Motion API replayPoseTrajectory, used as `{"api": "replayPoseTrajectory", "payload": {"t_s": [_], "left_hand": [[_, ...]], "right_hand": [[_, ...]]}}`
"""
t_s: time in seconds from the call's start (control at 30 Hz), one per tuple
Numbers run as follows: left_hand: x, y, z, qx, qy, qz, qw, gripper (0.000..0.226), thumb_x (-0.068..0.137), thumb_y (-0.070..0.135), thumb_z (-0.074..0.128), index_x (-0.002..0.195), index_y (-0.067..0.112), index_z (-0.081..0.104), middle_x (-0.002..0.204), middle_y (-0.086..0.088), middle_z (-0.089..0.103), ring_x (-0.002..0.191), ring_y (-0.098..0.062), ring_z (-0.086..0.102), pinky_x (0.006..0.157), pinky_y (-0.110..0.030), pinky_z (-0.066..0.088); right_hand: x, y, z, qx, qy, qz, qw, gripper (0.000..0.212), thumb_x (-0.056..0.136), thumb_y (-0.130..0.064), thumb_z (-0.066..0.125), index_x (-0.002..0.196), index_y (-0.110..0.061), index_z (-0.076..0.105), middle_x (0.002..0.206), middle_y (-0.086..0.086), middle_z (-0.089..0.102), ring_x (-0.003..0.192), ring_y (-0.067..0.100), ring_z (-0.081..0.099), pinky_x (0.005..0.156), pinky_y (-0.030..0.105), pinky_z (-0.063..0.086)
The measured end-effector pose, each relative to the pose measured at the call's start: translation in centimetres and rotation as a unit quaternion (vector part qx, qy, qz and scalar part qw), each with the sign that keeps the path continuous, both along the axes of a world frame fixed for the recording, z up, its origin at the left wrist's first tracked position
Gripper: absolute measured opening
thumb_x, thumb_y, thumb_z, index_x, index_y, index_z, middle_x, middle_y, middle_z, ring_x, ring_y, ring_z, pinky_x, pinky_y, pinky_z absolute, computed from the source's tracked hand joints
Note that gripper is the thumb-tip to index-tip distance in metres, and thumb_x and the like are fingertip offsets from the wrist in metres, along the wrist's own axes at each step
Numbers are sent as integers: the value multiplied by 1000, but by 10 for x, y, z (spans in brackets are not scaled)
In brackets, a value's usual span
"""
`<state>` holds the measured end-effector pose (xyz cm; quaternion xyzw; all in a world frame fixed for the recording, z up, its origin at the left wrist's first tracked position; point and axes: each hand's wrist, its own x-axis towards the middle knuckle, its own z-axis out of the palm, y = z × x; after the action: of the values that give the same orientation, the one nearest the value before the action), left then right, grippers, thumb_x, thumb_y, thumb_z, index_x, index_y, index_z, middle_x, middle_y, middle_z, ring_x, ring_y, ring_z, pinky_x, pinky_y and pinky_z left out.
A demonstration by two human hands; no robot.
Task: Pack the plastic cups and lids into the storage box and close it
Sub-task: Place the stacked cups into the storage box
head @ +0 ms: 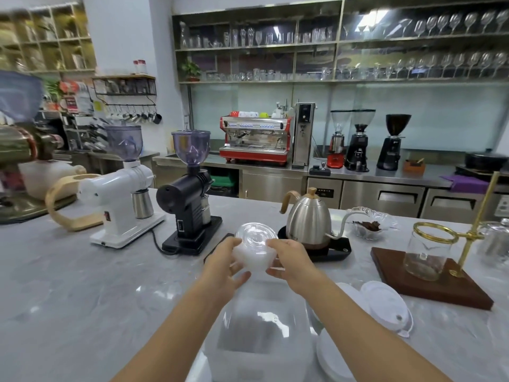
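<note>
Both hands hold a stack of clear plastic dome lids [254,244] above the counter. My left hand [224,264] grips its left side and my right hand [289,261] grips its right side. Below them, near the front edge, stands the clear plastic storage box [259,332], open at the top, seen between my forearms. White flat lids [385,307] lie stacked on the counter right of the box. More white lids [333,357] lie at the box's lower right.
On the grey marble counter [82,293] stand a white grinder [121,205], a black grinder [190,199], a steel gooseneck kettle [308,219] on a black base, a glass dish [369,221], and a wooden drip stand [429,277] with a brass ring and glass jar.
</note>
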<state>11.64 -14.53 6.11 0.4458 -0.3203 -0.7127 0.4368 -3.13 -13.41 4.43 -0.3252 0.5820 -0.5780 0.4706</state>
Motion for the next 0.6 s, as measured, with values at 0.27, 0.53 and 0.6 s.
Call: {"api": "replayPoseTrajectory", "payload": {"t_s": [0.27,0.53,0.6], "left_hand": [[-13,4,-13,91,20,19,996,56,89,32,59,135,3,48,125,-18,50,115,-28,52,93,-41,45],[-12,14,-20,113,-24,30,993,37,91,43,52,109,10,55,90,-5,53,92,-23,51,99,-40,37],[-11,15,-22,123,-30,37,991,38,92,41,53,107,7,55,92,-6,53,100,-25,52,100,-41,39]], "right_hand": [[11,-18,-20,68,109,-29,991,17,87,-20,60,77,-15,48,73,3,45,72,22,47,59,30,49],[17,-21,-33,125,80,-37,988,10,87,-19,60,92,-11,62,71,5,49,59,22,48,55,30,49],[18,-24,-40,135,77,-33,987,19,88,-22,60,102,-9,64,74,5,49,63,22,48,55,30,49]]}}
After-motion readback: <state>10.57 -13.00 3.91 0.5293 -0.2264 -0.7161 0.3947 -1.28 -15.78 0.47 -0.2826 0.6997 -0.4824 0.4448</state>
